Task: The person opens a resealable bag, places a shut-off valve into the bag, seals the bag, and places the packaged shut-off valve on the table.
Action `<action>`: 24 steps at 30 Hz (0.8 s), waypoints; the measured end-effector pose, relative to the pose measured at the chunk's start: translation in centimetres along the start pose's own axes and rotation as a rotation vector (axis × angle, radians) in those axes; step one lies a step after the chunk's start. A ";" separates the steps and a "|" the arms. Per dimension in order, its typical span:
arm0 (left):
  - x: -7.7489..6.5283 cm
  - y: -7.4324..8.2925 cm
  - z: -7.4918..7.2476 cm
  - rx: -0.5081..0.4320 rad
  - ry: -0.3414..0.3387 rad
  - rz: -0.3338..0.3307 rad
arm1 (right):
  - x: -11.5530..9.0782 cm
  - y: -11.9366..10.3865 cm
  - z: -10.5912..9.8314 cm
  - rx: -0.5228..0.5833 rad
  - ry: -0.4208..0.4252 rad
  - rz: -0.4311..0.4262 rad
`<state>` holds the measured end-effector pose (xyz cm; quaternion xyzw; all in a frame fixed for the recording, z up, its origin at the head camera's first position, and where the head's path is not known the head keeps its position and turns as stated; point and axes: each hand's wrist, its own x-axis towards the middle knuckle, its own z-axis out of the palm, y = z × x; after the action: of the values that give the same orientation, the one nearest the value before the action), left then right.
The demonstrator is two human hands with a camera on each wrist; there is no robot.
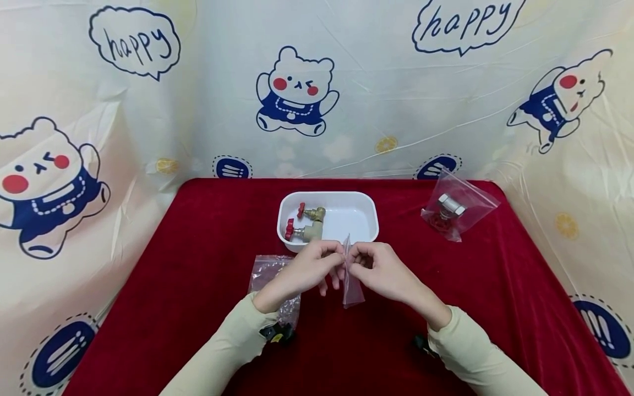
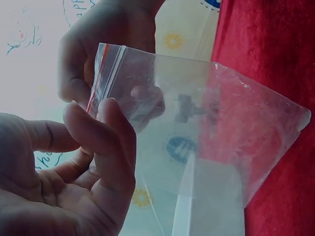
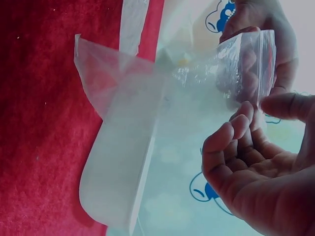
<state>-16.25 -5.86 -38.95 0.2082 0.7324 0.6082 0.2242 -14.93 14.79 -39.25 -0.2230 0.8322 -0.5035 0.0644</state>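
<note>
My left hand (image 1: 312, 267) and right hand (image 1: 383, 272) meet in front of the white tray, pinching the zip edge of a clear zip-lock bag (image 1: 353, 291) from either side. In the left wrist view, the bag (image 2: 197, 108) spreads flat, with a red line along its zip edge; nothing shows inside. The right wrist view has my right thumb and fingers (image 3: 224, 140) at the same edge. Within the white tray (image 1: 351, 220), at its left, lie a brass valve (image 1: 314, 213) and a pale-bodied valve (image 1: 311, 231), both with red handles.
Another clear zip-lock bag (image 1: 264, 268) lies on the red cloth (image 1: 198, 308), partly under my left forearm. At the back right, a bag (image 1: 477, 201) contains a metal valve (image 1: 452, 205) with a red handwheel. A printed curtain (image 1: 356, 148) surrounds the table's back and sides.
</note>
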 end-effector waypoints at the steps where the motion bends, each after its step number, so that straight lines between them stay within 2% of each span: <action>1: 0.0 0.0 0.0 -0.001 -0.001 0.000 | 0.0 0.0 0.0 -0.005 0.004 -0.002; 9: 0.0 -0.3 0.0 0.065 -0.001 0.005 | 0.1 0.2 0.2 -0.039 0.041 0.001; 24: -0.2 -0.4 0.1 0.122 -0.006 0.034 | 0.0 0.8 0.4 0.053 0.008 -0.004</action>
<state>-16.04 -5.96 -39.35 0.2354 0.7639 0.5656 0.2029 -15.10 14.80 -40.11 -0.2207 0.8184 -0.5265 0.0661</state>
